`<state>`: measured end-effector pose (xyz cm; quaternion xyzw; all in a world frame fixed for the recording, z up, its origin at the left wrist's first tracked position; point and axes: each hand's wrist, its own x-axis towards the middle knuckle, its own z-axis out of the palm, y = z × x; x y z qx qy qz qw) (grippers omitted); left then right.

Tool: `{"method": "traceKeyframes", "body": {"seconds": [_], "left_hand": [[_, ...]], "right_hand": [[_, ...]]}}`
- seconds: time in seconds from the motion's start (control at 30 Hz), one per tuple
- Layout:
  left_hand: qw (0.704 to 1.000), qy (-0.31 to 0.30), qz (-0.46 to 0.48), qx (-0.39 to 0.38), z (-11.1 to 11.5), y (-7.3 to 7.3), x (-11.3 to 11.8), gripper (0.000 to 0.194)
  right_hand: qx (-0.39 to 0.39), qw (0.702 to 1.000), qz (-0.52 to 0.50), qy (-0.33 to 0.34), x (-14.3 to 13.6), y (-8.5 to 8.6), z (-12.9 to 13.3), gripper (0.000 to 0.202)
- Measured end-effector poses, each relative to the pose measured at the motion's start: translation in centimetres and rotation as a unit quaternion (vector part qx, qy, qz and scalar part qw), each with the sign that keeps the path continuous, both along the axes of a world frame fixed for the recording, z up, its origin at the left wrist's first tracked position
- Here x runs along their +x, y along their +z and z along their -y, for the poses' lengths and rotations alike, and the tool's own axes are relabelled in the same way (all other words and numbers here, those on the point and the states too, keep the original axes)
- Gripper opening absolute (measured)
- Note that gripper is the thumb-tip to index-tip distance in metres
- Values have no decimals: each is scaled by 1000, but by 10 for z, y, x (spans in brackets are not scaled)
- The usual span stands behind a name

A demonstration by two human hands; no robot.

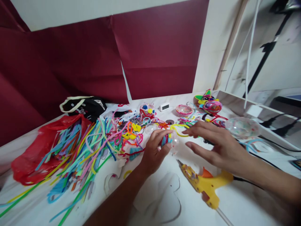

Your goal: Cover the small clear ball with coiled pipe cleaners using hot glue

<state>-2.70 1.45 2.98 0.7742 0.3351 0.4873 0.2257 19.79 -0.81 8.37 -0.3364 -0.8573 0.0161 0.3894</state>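
Your left fingers (160, 135) are partly closed, thumb against one side, pinching the clear plastic piece (174, 143) just right of the centre of the frame. Blue, yellow and pink strips (166, 140) show on it, between your thumb and forefinger. Your right fingers (202, 131) are spread open with the thumb apart, holding nothing; the piece lies near them, to their left, and does not touch them.

At the left of the frame, the red bag (33, 160) lies on its side on the bench (131, 201), with fuzzy stems (96, 147) in many colours inside it and spilling from its mouth toward you. Behind it sits the black bag (92, 108) with pale handles; you cannot tell what is inside.

Right of centre, farther back, is the pink-rimmed bowl (184, 110), with no contents you can make out. The clear bowl (243, 128) stands at the right of the frame, speckled with colour. The yellow glue gun (213, 185) lies below your right fingers, its nozzle pointing to the upper left.
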Motion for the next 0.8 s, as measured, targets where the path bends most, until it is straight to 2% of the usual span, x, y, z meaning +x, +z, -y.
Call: {"method": "traceKeyframes", "body": {"seconds": [0.1,0.23,0.33,0.47,0.63,0.8], "left_hand": [[1000,7,-2,0,-1,-1,-1,34],[1000,6,-12,1,-3,-3,-1,35],[1000,3,-20,-5,-3,-5,1,35],[1000,7,-28,-12,-3,-6,2,35],[1000,4,-23,-10,-2,-5,2,34],[999,17,-24,-21,-2,-2,2,35]], "right_hand": [[-36,994,101,-1,34,-10,15,21],[-88,969,229,32,65,-37,38,46],[-95,955,279,15,72,-59,48,60],[-65,949,309,-4,66,-81,49,54],[-89,942,323,9,51,-83,43,58],[-109,950,292,2,54,-72,40,39]]}}
